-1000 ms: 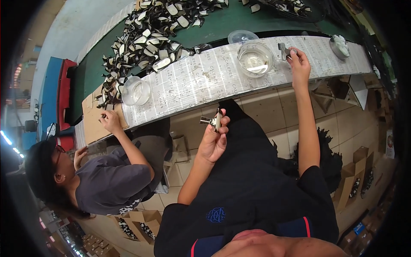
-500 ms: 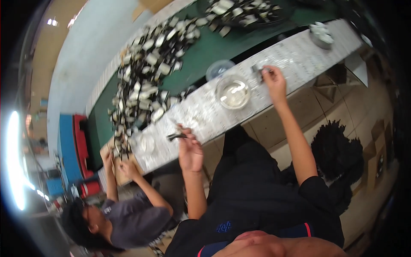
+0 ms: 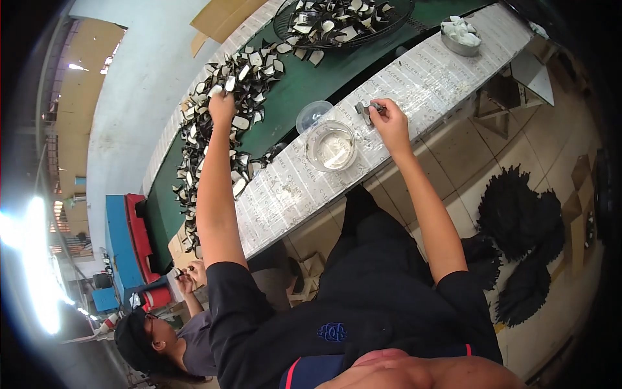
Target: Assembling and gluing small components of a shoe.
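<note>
left hand (image 3: 221, 104) is stretched onto the heap of small black-and-white flat pieces (image 3: 214, 123) on the green belt, fingers closing on one; pick-up step, prob. right hand (image 3: 389, 118) pinches a small grey metal part (image 3: 367, 110) on the paper-covered worktop (image 3: 427, 78), beside the clear glass bowl (image 3: 330, 146). next: lift piece clear w/o dragging others.

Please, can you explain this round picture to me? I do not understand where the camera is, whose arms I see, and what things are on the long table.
The camera sits on a person's head and looks down, so the picture bends at its rim. The two bare arms are that person's own. The left hand reaches into a pile of small black and white pieces on the green belt. The right hand pinches a small grey part over the paper-covered table. Beside it stand a clear glass bowl and a clear lid. Further along are a metal dish of white pieces and a dark wire basket. Another person works at lower left.
</note>
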`<move>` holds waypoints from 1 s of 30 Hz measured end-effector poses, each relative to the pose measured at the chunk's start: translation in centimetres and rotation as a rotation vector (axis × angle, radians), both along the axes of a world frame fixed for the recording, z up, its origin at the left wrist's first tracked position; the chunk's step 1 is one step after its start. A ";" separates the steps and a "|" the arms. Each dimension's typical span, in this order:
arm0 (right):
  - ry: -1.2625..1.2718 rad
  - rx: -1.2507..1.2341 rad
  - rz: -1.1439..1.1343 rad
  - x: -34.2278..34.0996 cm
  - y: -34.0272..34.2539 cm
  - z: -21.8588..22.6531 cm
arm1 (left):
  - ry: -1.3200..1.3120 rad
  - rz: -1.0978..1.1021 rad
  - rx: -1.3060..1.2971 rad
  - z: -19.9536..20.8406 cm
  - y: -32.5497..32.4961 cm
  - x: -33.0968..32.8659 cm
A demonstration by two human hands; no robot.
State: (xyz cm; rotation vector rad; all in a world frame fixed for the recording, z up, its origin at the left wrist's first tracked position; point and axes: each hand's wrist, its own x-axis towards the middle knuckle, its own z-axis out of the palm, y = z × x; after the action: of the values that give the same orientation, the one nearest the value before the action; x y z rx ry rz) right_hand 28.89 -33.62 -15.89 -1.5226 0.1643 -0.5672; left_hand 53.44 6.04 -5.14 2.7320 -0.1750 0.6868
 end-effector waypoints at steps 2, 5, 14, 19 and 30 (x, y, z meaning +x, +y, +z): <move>-0.009 0.012 -0.023 -0.1 -0.6 -1.0 | 0.026 0.005 0.078 -4.2 4.1 -2.1; -0.016 -0.009 -0.062 -0.7 -1.7 -3.0 | 0.603 0.167 0.191 -9.0 7.2 -6.4; -0.047 0.002 -0.023 -0.6 -1.3 -2.2 | 0.367 -0.133 0.317 -8.5 8.3 -15.8; -0.106 0.002 -0.009 -0.3 -0.3 -1.6 | 0.165 -0.093 -0.021 -5.5 9.4 -17.8; -0.023 0.025 0.027 -0.6 -0.5 -0.8 | 0.182 0.037 -0.663 -2.8 3.8 -20.0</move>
State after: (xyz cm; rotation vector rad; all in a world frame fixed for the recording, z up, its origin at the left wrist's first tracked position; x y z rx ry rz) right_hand 28.32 -34.14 -16.68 -1.4911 0.1324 -0.5590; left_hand 33.49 9.81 -7.99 2.1418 0.1283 0.4023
